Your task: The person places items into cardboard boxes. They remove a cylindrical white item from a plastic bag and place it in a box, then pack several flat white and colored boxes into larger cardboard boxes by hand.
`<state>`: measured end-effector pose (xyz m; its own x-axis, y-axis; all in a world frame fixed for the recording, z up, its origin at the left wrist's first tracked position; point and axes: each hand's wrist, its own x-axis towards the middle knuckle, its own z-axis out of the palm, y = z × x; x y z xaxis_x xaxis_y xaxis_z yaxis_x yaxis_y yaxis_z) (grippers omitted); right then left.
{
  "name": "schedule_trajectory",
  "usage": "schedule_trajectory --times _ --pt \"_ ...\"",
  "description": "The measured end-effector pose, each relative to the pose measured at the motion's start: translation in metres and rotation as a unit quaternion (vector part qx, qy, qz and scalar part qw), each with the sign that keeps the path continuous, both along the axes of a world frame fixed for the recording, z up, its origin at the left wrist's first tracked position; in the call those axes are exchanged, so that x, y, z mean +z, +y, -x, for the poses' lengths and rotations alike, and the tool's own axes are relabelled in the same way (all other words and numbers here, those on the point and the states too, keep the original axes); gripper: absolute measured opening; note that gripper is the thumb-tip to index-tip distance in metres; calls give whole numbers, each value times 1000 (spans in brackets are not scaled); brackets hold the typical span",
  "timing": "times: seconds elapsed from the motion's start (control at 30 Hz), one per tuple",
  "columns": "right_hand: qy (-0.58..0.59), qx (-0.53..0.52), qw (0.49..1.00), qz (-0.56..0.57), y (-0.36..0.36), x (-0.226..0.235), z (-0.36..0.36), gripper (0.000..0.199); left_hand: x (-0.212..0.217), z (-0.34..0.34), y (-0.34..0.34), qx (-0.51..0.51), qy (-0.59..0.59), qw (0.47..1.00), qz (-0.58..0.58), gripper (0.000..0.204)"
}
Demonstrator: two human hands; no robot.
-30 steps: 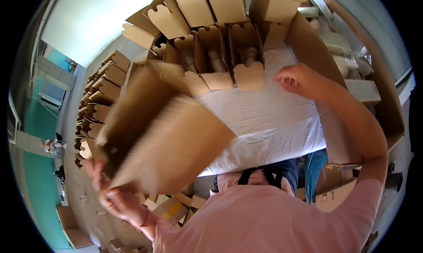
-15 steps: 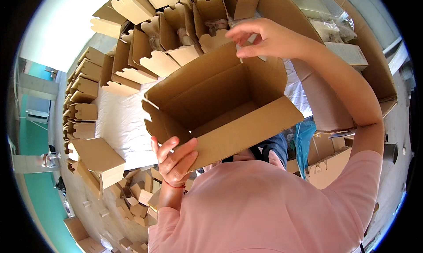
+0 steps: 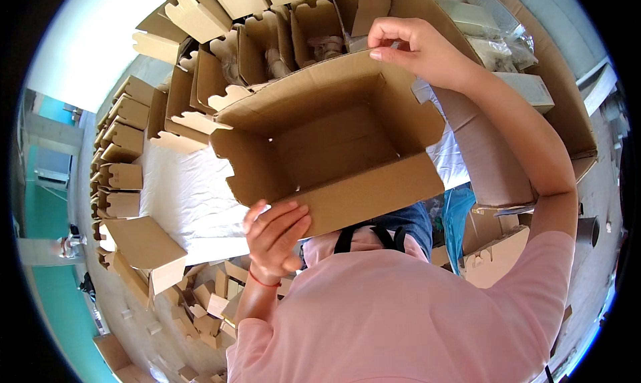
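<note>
Overhead, one open carton point(image 3: 334, 143), two hands.

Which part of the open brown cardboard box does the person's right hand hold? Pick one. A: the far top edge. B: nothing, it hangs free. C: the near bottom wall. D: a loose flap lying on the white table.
A: the right hand pinches the far top edge of the open brown cardboard box, while the left hand grips its near wall.
</note>
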<state>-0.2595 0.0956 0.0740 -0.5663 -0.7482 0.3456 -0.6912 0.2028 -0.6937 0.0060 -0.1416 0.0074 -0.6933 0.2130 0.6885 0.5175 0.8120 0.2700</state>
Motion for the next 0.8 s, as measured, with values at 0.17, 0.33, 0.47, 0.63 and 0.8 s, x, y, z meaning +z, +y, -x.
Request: schedule_trajectory --times 0.17,0.33,0.47,0.63,0.8 --pt "15 15 1000 -6 3 -3 3 12 55 12 -13 93 -154 930 -319 40" --pt "52 28 998 3 1 -3 8 12 79 65 -28 167 -126 976 -55 48" --pt "14 19 1000 19 3 -9 14 12 52 72 -36 127 -194 948 -218 68" --pt "16 -19 1000 12 10 -13 19 14 22 63 -63 88 -244 881 -396 55" --pt "-203 39 976 -66 18 0 25 18 -25 40 -66 -21 -256 746 -615 54"
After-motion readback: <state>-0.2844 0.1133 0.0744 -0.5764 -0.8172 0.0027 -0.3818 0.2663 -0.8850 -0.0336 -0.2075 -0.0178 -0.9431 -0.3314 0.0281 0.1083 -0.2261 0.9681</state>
